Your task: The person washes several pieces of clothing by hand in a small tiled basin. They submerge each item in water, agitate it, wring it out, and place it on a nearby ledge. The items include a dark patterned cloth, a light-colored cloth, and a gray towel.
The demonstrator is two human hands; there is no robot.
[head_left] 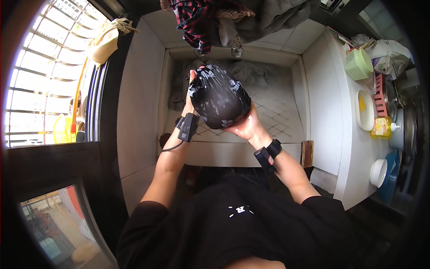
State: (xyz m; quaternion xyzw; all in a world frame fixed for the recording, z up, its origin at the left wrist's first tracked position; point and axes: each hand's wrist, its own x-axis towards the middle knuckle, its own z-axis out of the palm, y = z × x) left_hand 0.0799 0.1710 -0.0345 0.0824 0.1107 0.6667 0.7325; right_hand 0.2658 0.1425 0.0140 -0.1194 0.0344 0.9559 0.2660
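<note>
Both hands hold up a rounded, gathered black bundle with a pale floral print point(219, 98) above a white washing basin. Its upper part is creased, its lower part smooth and shiny; whether it is a cap, a bag or folded fabric I cannot tell. Along its left side runs my left hand point(190, 102), closed on it, a fingertip showing at the top edge and most fingers hidden behind. My right hand point(247, 127) cups it from below right, palm up and wet. Grey wet cloth point(253, 71) lies at the basin's far end.
The basin point(307, 107) has a diamond-ribbed floor. Behind it stands a metal tap point(237, 50), with clothes point(264, 20) hanging above. On the right ledge are a green tub point(358, 65), a white dish point(365, 110), a yellow bottle point(380, 127) and a white bowl point(379, 173). A barred window point(45, 76) is left.
</note>
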